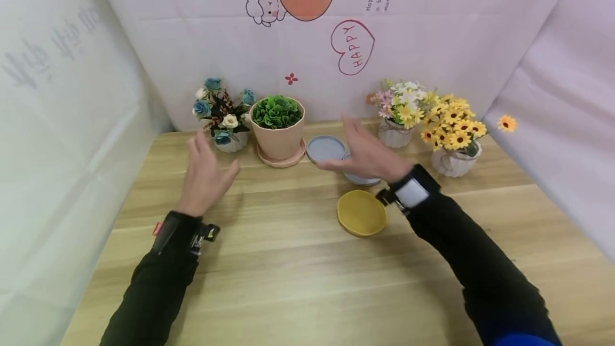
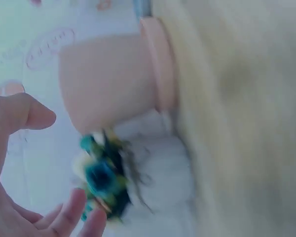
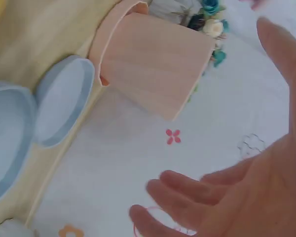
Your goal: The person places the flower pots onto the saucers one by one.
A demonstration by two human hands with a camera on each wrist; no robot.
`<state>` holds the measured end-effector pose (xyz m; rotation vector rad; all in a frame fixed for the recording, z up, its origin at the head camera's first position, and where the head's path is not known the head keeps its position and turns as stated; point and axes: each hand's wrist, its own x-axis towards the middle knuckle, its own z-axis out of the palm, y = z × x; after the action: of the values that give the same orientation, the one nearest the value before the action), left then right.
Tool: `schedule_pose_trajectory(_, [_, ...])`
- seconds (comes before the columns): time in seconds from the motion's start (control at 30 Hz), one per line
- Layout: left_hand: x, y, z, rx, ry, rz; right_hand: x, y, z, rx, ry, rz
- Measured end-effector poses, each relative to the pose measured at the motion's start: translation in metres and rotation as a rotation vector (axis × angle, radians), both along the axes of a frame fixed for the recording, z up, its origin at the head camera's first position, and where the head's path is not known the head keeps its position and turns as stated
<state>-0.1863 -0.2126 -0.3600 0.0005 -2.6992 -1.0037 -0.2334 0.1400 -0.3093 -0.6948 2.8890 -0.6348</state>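
Both hands are raised over the table and hold nothing. My left hand is in front of the pot of blue and cream flowers, thumb spread from the fingers. Over the blue saucers hovers my right hand, its thumb pointing left. Between the hands, toward the back, a pink pot with a green leafy plant stands upright on its pink saucer. Beside it lies a blue saucer; a second blue saucer is partly hidden under my right hand. In the right wrist view the pink pot is apart from the fingers.
A yellow saucer lies in front of the blue ones. To the right at the back stand a white pot of pink, white and yellow flowers and a pot of yellow flowers. A printed white cloth hangs behind the table.
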Motion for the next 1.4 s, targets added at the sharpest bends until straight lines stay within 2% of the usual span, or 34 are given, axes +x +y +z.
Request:
schedule_pose_trajectory(0.1, [0.009,-0.018,-0.008,0.033,-0.046,0.047,0.021,0.023,-0.009,0.059,0.028,0.026])
schedule_pose_trajectory(0.23, [0.009,-0.031,-0.013,0.045,-0.145,0.063,0.049,0.045,-0.027,0.159,-0.008,0.026])
schedule_pose_trajectory(0.33, [0.002,-0.034,-0.015,0.044,-0.233,0.053,0.066,0.054,-0.040,0.232,-0.093,-0.011])
schedule_pose_trajectory(0.47, [-0.013,-0.031,-0.017,0.086,-0.323,0.044,0.078,0.058,-0.054,0.281,-0.200,-0.051])
schedule_pose_trajectory(0.63, [-0.037,-0.031,-0.022,0.179,-0.347,0.049,0.078,0.056,-0.067,0.307,-0.213,-0.038])
schedule_pose_trajectory(0.73, [-0.052,-0.039,-0.030,0.222,-0.324,0.050,0.076,0.051,-0.072,0.272,-0.195,0.000])
schedule_pose_trajectory(0.8, [-0.061,-0.046,-0.037,0.249,-0.274,0.043,0.075,0.047,-0.074,0.250,-0.186,0.039])
schedule_pose_trajectory(0.87, [-0.070,-0.052,-0.044,0.273,-0.198,0.023,0.075,0.040,-0.075,0.221,-0.179,0.080])
schedule_pose_trajectory(1.0, [-0.092,-0.058,-0.057,0.330,-0.003,-0.058,0.076,0.024,-0.077,0.195,-0.143,0.147])
schedule_pose_trajectory(1.1, [-0.110,-0.058,-0.065,0.362,0.089,-0.111,0.077,0.012,-0.076,0.178,-0.123,0.186])
schedule_pose_trajectory(1.23, [-0.132,-0.054,-0.068,0.413,0.120,-0.147,0.079,-0.006,-0.075,0.187,-0.102,0.245])
schedule_pose_trajectory(1.37, [-0.140,-0.053,-0.063,0.471,0.110,-0.187,0.082,-0.029,-0.073,0.234,-0.105,0.302])
schedule_pose_trajectory(1.4, [-0.140,-0.054,-0.062,0.462,0.110,-0.192,0.083,-0.035,-0.073,0.249,-0.107,0.315])
